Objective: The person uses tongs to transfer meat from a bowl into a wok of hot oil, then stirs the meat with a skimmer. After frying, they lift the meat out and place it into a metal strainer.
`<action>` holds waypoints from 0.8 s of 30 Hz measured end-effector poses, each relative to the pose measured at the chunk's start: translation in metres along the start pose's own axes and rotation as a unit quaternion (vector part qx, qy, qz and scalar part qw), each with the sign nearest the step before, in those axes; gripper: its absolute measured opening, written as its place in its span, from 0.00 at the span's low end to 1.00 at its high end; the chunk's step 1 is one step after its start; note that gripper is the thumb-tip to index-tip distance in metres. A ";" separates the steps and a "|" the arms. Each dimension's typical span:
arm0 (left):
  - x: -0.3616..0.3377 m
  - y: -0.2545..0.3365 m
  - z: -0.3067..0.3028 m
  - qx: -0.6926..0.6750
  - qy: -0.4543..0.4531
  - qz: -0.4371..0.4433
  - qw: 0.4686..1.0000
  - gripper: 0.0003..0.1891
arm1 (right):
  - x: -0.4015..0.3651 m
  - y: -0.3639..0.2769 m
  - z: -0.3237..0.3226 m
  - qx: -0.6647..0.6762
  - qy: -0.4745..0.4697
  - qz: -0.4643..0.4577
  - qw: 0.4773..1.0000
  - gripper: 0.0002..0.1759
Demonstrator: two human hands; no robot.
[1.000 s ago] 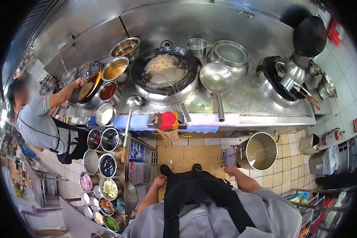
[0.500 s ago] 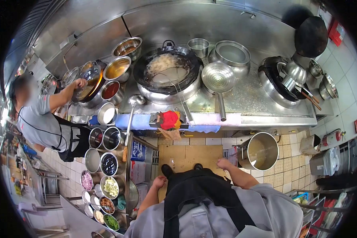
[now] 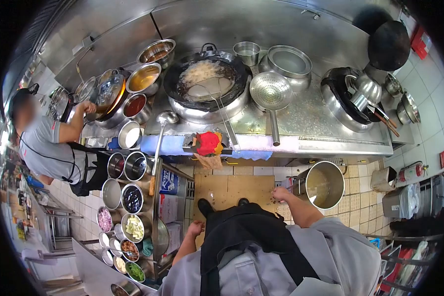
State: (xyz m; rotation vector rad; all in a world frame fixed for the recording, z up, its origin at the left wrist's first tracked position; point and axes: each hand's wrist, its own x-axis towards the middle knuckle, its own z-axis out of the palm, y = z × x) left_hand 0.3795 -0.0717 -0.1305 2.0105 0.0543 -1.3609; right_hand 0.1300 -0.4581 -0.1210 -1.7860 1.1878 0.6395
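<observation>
I stand in front of a steel wok range (image 3: 325, 118). My left hand (image 3: 196, 228) hangs by my apron with the fingers curled and nothing in it. My right hand (image 3: 280, 193) is raised at waist height beside a tall steel pot (image 3: 324, 184) on the floor; it holds nothing that I can see. Ahead, a black wok (image 3: 206, 81) holds frothing oil with a wire skimmer (image 3: 217, 101) resting in it. A perforated strainer (image 3: 270, 92) lies to its right and a ladle (image 3: 165, 120) to its left. A red cloth (image 3: 208, 143) sits on the front ledge.
A co-worker in grey with a black apron (image 3: 49, 143) stands at the left, one hand on a wok (image 3: 105, 93). Sauce bowls (image 3: 143, 78) and a rack of several ingredient tubs (image 3: 128, 197) fill the left. A second burner with ladles (image 3: 352, 96) is at right. Cardboard (image 3: 234, 190) covers the floor.
My right hand has risen from my side toward the steel pot. The view has tilted slightly. The co-worker's arm has shifted left along the wok rim.
</observation>
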 end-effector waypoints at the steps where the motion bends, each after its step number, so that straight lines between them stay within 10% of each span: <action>1: 0.000 0.005 0.001 -0.003 0.001 0.000 1.000 0.11 | 0.000 -0.001 -0.001 -0.003 0.000 -0.001 1.000 0.14; 24: 0.017 0.025 -0.003 0.050 -0.050 0.020 0.997 0.15 | 0.040 0.049 0.037 -0.054 0.010 -0.087 0.995 0.16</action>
